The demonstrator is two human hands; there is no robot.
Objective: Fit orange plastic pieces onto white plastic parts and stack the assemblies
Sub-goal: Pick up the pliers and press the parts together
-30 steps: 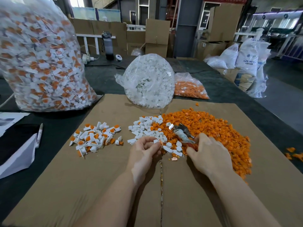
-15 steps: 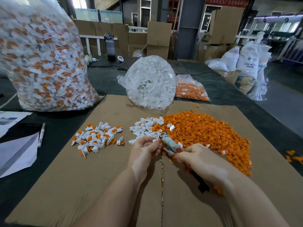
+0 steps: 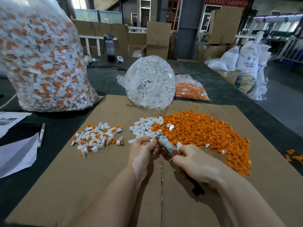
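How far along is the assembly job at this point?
Done: a small pile of assemblies left on the cardboard. In hand: left hand pinches a piece; right hand grips a tool. Left: white parts and a big orange pile.

Both bare forearms reach forward from the bottom edge, converging toward the middle. The left hand [image 3: 142, 149] is held back-up, fingers curled in and pinching something small at the fingertips. The right hand [image 3: 195, 164] lies just beside it, fingers curled round a tool handle, knuckles up
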